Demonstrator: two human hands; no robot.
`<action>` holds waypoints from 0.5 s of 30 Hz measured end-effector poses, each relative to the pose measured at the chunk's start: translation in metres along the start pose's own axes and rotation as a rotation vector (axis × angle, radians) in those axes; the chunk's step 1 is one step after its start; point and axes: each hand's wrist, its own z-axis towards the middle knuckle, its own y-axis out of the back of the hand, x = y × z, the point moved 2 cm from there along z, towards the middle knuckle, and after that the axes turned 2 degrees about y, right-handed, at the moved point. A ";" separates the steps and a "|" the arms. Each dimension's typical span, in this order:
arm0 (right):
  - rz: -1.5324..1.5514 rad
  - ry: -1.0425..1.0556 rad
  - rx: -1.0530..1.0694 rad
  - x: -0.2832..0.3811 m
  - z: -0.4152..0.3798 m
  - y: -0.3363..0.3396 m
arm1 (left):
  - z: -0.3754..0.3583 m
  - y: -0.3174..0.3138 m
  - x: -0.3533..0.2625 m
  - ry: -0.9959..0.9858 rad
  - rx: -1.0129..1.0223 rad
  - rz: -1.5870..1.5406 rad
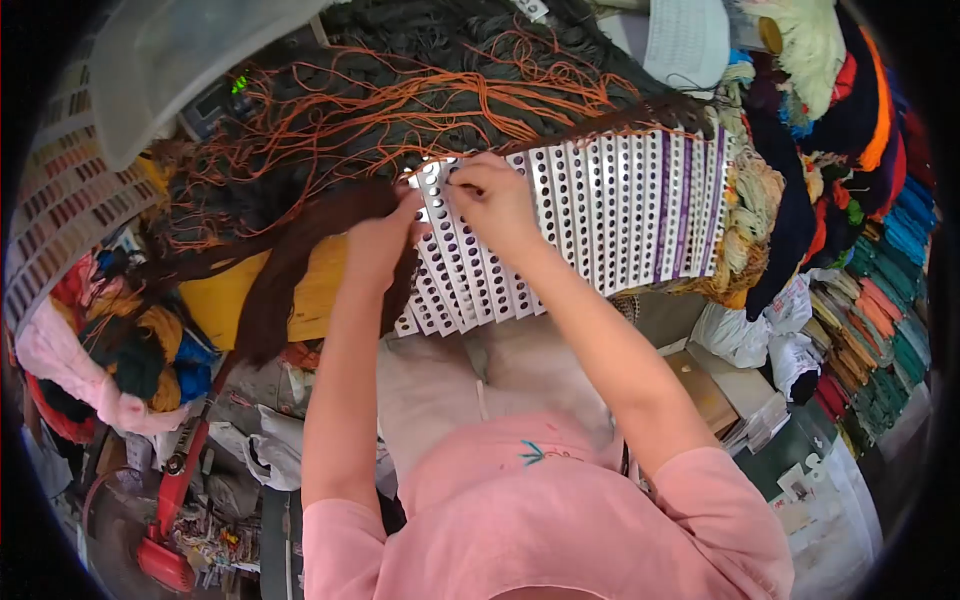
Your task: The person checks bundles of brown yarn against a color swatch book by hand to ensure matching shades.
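A row of white punched cards (600, 205), with lines of round holes, lies fanned out in front of me. My left hand (385, 238) is closed on a hank of dark brown yarn (335, 218) at the cards' left end. The hank spreads leftward and hangs down over a yellow panel (322, 285). My right hand (498, 205) is over the upper part of the cards, thumb and forefinger pinched near a hole. What that pinch holds is too small to make out.
Dark yarn (330, 110) with loose orange strands (490, 88) lies behind the cards. Coloured yarn bundles (880, 310) are stacked at right; pink yarn (85, 365) is at left. A red-handled tool (168, 560) stands lower left. White plastic bags (735, 335) are right of my legs.
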 end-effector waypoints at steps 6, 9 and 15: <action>-0.213 0.273 0.025 -0.005 -0.013 -0.002 | 0.024 0.000 0.027 -0.575 0.015 0.940; -0.357 0.212 0.230 0.009 -0.022 -0.005 | 0.026 0.002 0.032 -0.759 -0.005 0.783; -0.241 0.293 0.206 0.008 -0.023 0.001 | -0.005 -0.015 -0.008 -0.205 0.143 -0.197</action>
